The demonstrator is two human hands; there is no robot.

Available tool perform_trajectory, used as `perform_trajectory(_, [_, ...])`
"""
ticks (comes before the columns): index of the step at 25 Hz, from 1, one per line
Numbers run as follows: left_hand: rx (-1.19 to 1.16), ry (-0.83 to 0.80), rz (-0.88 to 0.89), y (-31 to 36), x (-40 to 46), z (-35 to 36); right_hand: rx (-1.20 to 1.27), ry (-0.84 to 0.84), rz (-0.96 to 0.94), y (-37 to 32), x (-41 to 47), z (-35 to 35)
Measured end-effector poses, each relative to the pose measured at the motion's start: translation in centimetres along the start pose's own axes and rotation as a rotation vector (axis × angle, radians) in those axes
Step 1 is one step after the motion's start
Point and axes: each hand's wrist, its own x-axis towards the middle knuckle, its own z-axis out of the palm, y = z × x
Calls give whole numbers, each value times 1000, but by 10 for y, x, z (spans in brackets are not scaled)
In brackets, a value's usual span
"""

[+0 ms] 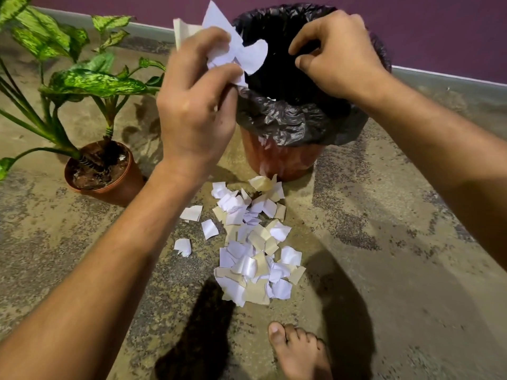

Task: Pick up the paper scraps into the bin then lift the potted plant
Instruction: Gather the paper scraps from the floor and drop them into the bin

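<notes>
Where right hand [333,54] hovers, bin [277,157] interior hides.

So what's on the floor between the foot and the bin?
The head view shows a pile of paper scraps lying between the foot and the bin.

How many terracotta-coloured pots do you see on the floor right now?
2. The potted plant's pot stands on the left, beside the left hand's forearm. The bin, lined with a black bag, stands ahead of the scrap pile. None seems hidden.
</notes>
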Motion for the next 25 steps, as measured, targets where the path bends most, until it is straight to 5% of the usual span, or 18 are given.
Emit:
perform_trajectory(9, [26,-551,-235,11,64,40,-357,165,-143,-2,-18,38])
perform_trajectory(15, [-23,-431,-203,14,30,13,-364,-23,-126,-11,-10,26])
perform_trajectory(19, [-42,-311,-240,4,-38,-12,-401,-408,22,-27,-22,4])
perform_trajectory(21, [-28,-330,-322,-3,-79,-23,-350,-162,-255,-43,48,-28])
perform_trajectory(23, [6,-477,-531,-17,-115,-31,-169,-411,-416,-108,115,-89])
perform_trajectory(25, [68,-689,-698,-37,-147,-35,-255,-185,-652,-133,153,-130])
